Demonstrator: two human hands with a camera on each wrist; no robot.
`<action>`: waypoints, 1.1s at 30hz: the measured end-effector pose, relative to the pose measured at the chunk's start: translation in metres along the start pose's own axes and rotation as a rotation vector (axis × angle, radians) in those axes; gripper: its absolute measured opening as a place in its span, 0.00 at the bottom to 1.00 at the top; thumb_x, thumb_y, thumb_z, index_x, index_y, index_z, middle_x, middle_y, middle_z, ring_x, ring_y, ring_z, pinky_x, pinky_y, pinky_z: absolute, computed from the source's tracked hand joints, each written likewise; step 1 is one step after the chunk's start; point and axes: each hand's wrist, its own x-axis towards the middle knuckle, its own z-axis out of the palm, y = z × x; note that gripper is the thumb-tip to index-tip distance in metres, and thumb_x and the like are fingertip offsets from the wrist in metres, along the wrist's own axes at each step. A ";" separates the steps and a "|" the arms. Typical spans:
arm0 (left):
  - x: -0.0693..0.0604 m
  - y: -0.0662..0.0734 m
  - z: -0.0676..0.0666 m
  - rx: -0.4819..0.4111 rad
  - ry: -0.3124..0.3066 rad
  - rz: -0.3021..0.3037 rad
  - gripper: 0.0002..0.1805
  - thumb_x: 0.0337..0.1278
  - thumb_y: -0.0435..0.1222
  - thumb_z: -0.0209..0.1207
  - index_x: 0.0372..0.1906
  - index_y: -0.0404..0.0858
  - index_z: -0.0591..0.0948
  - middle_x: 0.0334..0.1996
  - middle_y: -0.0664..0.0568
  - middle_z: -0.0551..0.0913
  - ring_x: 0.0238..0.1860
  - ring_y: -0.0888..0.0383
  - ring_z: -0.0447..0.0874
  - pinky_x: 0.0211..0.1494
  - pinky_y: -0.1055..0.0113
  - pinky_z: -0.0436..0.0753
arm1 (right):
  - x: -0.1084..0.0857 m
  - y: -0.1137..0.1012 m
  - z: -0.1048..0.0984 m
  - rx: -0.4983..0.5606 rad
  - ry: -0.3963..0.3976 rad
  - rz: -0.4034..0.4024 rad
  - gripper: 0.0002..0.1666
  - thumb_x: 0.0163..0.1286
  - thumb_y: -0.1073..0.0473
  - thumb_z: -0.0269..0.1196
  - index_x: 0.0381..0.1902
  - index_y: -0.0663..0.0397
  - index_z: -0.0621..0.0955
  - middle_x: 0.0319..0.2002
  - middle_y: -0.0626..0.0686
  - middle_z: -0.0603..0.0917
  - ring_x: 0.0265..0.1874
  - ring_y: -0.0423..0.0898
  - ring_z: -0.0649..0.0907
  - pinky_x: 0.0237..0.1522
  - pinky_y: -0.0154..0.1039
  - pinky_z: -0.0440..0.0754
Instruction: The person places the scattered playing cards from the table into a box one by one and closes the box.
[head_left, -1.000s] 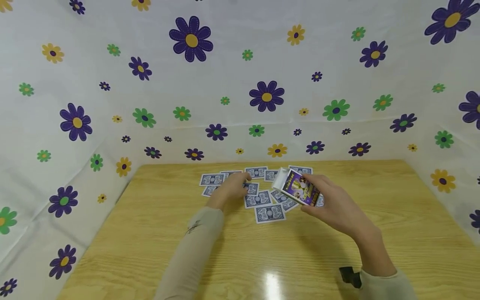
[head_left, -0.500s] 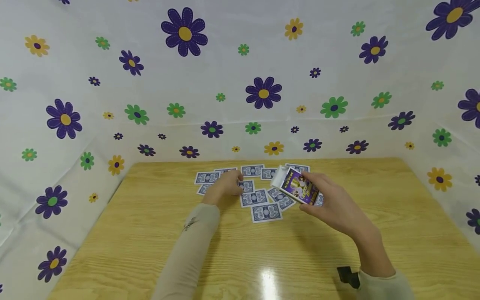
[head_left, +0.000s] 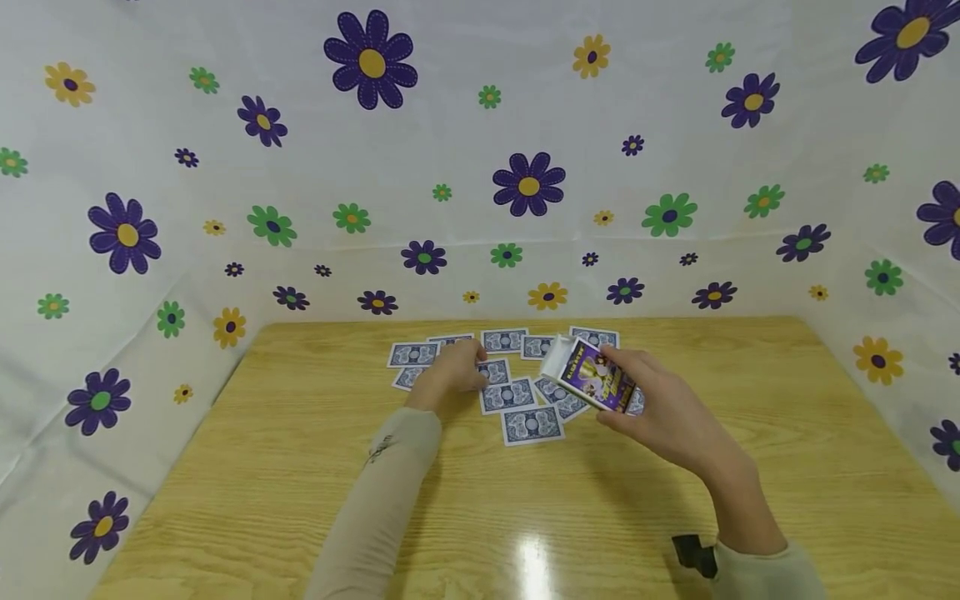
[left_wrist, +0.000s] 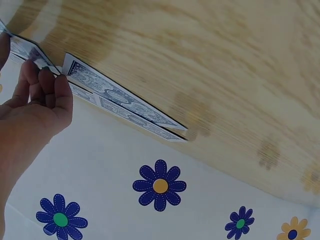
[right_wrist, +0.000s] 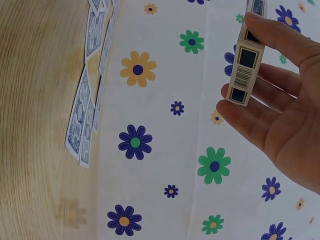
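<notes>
My left hand [head_left: 452, 372] reaches over face-down playing cards on the table. In the left wrist view its curled fingers [left_wrist: 62, 95] and thumb lie at the edges of one blue-backed playing card [left_wrist: 31, 51], pinching it low over the tabletop; the hand partly hides this card. My right hand [head_left: 667, 408] grips a purple card box [head_left: 600, 375] above the right end of the spread, between thumb and fingers. The box is tilted, its white flap end [head_left: 557, 358] pointing left. The right wrist view shows the box's narrow barcode end [right_wrist: 243, 77].
Several blue-backed cards lie loosely spread, some overlapping, including a front card [head_left: 532, 425] and a back card [head_left: 505, 340]. The wooden table [head_left: 300, 500] meets a flower-print cloth [head_left: 420, 192] at the back and sides. A small black object [head_left: 695, 556] shows by the right cuff.
The head view has shifted slightly. Over the cards my left hand has moved very little, and my right hand keeps the card box in nearly the same place.
</notes>
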 end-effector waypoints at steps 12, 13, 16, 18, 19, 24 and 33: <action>-0.002 0.005 0.001 -0.005 -0.054 0.005 0.25 0.51 0.40 0.73 0.51 0.35 0.76 0.47 0.46 0.76 0.50 0.48 0.71 0.61 0.55 0.74 | 0.000 0.000 -0.001 0.005 0.004 -0.008 0.46 0.59 0.60 0.73 0.73 0.59 0.66 0.64 0.62 0.74 0.50 0.53 0.79 0.47 0.47 0.80; -0.002 0.005 0.001 -0.018 -0.056 0.012 0.26 0.51 0.40 0.73 0.52 0.34 0.76 0.47 0.46 0.76 0.49 0.49 0.72 0.60 0.55 0.75 | 0.000 0.000 -0.001 0.005 0.004 -0.007 0.46 0.59 0.60 0.73 0.73 0.58 0.66 0.64 0.62 0.74 0.50 0.53 0.79 0.47 0.48 0.80; -0.003 0.005 0.002 -0.046 -0.065 0.019 0.28 0.53 0.39 0.72 0.55 0.34 0.74 0.48 0.46 0.78 0.47 0.50 0.74 0.60 0.57 0.76 | 0.000 0.001 -0.001 0.005 0.004 -0.004 0.46 0.59 0.60 0.73 0.73 0.58 0.66 0.64 0.62 0.74 0.52 0.54 0.79 0.49 0.49 0.80; -0.004 0.007 0.003 -0.046 -0.067 0.017 0.29 0.54 0.40 0.71 0.58 0.36 0.72 0.51 0.45 0.77 0.50 0.50 0.74 0.63 0.56 0.75 | 0.000 0.001 -0.001 0.005 0.003 0.001 0.46 0.59 0.60 0.73 0.73 0.58 0.66 0.65 0.61 0.74 0.52 0.54 0.79 0.49 0.49 0.80; -0.004 0.007 0.003 -0.043 -0.063 0.021 0.30 0.55 0.39 0.71 0.60 0.37 0.71 0.53 0.45 0.76 0.52 0.49 0.74 0.64 0.55 0.74 | 0.000 0.001 -0.001 0.006 0.003 0.001 0.46 0.59 0.60 0.73 0.73 0.58 0.66 0.65 0.61 0.74 0.52 0.54 0.79 0.49 0.49 0.80; -0.007 0.009 0.000 -0.072 0.012 0.090 0.33 0.58 0.26 0.62 0.68 0.39 0.66 0.61 0.39 0.69 0.58 0.45 0.73 0.63 0.52 0.76 | 0.001 0.001 0.000 0.014 -0.002 0.002 0.46 0.60 0.60 0.73 0.73 0.57 0.66 0.65 0.61 0.74 0.53 0.54 0.79 0.50 0.51 0.80; -0.023 0.011 -0.012 -0.278 0.201 0.148 0.33 0.59 0.25 0.60 0.68 0.43 0.66 0.51 0.41 0.78 0.42 0.50 0.80 0.44 0.59 0.83 | 0.001 0.001 -0.001 0.000 -0.011 0.024 0.47 0.60 0.59 0.73 0.73 0.57 0.65 0.65 0.61 0.73 0.51 0.54 0.79 0.48 0.49 0.80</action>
